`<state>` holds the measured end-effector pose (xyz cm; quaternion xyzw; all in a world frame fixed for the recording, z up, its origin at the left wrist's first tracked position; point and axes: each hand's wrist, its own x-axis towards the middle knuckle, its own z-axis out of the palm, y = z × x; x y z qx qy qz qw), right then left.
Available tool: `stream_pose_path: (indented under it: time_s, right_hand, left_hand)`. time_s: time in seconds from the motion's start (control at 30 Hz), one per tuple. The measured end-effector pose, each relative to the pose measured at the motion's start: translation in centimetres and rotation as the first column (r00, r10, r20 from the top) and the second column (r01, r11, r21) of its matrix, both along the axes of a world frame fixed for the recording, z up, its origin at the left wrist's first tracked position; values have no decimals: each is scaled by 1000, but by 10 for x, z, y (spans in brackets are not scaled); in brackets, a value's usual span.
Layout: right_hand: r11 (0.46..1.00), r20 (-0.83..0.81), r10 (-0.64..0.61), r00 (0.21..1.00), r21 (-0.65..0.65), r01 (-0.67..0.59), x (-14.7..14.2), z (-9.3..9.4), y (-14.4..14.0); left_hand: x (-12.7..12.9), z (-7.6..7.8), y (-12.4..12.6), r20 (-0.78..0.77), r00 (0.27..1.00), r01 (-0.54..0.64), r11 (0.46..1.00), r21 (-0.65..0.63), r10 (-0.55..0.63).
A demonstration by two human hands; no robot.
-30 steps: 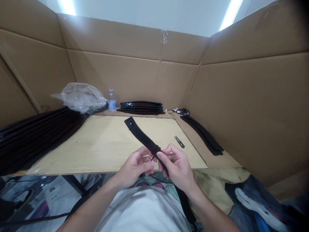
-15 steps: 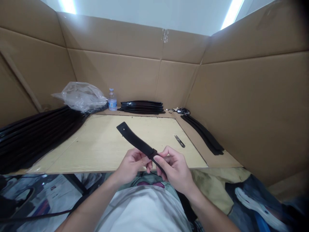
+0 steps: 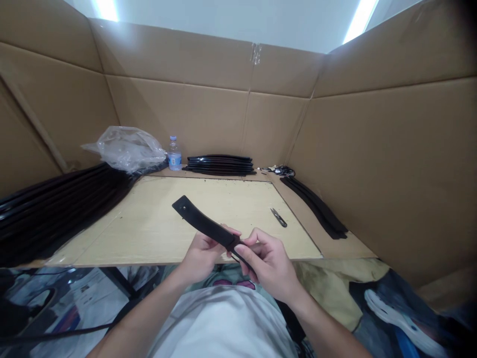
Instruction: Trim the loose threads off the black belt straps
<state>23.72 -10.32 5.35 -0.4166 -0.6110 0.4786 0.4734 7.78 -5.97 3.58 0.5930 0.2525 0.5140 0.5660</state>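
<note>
Forearms [image 3: 149, 303] converge from the lower edge. At lower centre, the right hand [image 3: 271, 263] pinches the strap [image 3: 204, 223] between thumb and bent fingers; the left hand [image 3: 201, 257] curls behind it, fingertips partly hidden, pinch not determinable. The strap slants toward upper left. Farther, snips [image 3: 278, 217] lie right of centre.

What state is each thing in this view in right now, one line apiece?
Black strap: held up at a slant, gently curved, holed end free
Left hand: fingers closed around the strap's middle
Right hand: pinching the strap's nearer part
Snips: lying on the pale board, not in use
Bottle: upright, capped
Plastic bag: crumpled, on the left strips
Back strips: stacked
Right strips: lying side by side
</note>
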Motion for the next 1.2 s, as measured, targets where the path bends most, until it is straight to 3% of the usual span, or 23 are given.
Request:
stream_pose_path:
  time_s: [0.13,0.43,0.6,0.77,1.0,1.2]
  right_hand:
    - [1000,17,-6,1000,10,6,1,1,0]
    - [997,70,-62,996,47,59,5,3,3]
    - [999,75,32,997,-32,-30,7,3,6]
    - [983,149,173,974,-88,-161,14,4,9]
    - [952,416,293,861,-45,-303,21,10,9]
    - [888,633,338,696,31,-459,20,15,9]
  left_hand:
    - [-2,4,-1,-21,999,-27,998,63,29]
    - [-4,3,-2,63,982,176,984,38,-178]
    - [-10,-1,2,65,977,203,979,34,-205]
    - [-24,0,15,-70,965,257,965,46,-254]
    - [-35,4,26,-283,805,535,844,-37,-522]
    - [-33,3,19,-321,627,675,701,-230,-710]
